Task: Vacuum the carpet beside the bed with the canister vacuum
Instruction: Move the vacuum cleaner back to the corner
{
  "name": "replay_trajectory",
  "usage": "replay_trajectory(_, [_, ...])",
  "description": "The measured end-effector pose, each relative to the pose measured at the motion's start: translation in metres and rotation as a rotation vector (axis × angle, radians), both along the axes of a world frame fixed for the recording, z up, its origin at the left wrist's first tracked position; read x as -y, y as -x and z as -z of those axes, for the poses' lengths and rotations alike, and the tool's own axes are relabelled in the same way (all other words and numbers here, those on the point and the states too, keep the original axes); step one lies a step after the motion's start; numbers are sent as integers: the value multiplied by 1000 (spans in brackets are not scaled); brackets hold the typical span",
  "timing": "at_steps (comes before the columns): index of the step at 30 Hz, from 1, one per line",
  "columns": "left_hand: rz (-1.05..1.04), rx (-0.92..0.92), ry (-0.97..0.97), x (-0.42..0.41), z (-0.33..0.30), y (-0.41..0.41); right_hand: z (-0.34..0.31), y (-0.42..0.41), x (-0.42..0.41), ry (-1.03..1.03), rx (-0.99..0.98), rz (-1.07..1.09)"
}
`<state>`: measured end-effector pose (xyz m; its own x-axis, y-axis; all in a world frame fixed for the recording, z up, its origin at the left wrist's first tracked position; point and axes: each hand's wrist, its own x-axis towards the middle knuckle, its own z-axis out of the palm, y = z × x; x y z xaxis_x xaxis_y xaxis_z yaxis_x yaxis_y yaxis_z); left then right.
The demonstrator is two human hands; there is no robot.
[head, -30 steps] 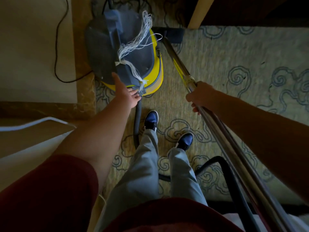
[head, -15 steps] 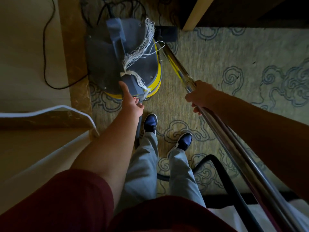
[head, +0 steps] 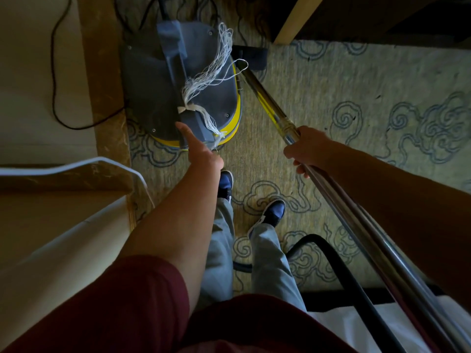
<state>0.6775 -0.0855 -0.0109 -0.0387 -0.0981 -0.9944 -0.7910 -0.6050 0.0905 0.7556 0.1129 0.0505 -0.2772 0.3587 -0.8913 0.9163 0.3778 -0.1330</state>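
Observation:
The canister vacuum [head: 204, 98], grey on top with a yellow rim and loose white strings tied to its handle, stands on the patterned carpet [head: 331, 80] ahead of my feet. My left hand [head: 204, 156] is at the near end of that handle, thumb pointing forward and fingers curled against it. My right hand [head: 305, 151] is closed around the shiny metal wand [head: 267, 98], which runs forward to the dark floor nozzle [head: 252, 56] beside the canister. The black hose [head: 331, 261] loops on the carpet behind my legs.
A marble strip [head: 102, 72] borders the carpet on the left, with a black cord [head: 54, 72] lying on the pale floor beyond. A white cable [head: 76, 166] and a white surface [head: 51, 250] are at lower left. A wooden furniture leg [head: 298, 19] stands at the top right.
My left hand has slid from the side of the handle's end to lie over it, thumb forward. The view has shifted right, showing more of the white cable. My right hand keeps its grip.

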Motion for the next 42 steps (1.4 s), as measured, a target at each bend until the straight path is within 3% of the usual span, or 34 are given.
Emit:
replay_trajectory(5, [-75, -56, -29, -1, 5, -4, 0, 4, -2, 20, -6, -7])
replay_trajectory(21, [-6, -11, -15, 10, -10, 6, -31, 9, -19, 12, -55, -13])
replay_trajectory(23, [149, -2, 102, 12, -23, 10, -32, 11, -23, 20, -66, -5])
replay_trajectory(26, [584, -112, 621, 24, -22, 23, -30, 16, -30, 21, -71, 4])
replay_trajectory(29, [896, -312, 713, 28, -28, 56, -28, 21, -42, 64, -90, 18])
replay_trajectory(33, [1056, -498, 680, 10, -30, 89, -24, 19, -60, 112, -81, 37])
replay_trajectory(42, [1033, -232, 376, 8, -4, 139, -25, 54, -90, 78, -79, -70])
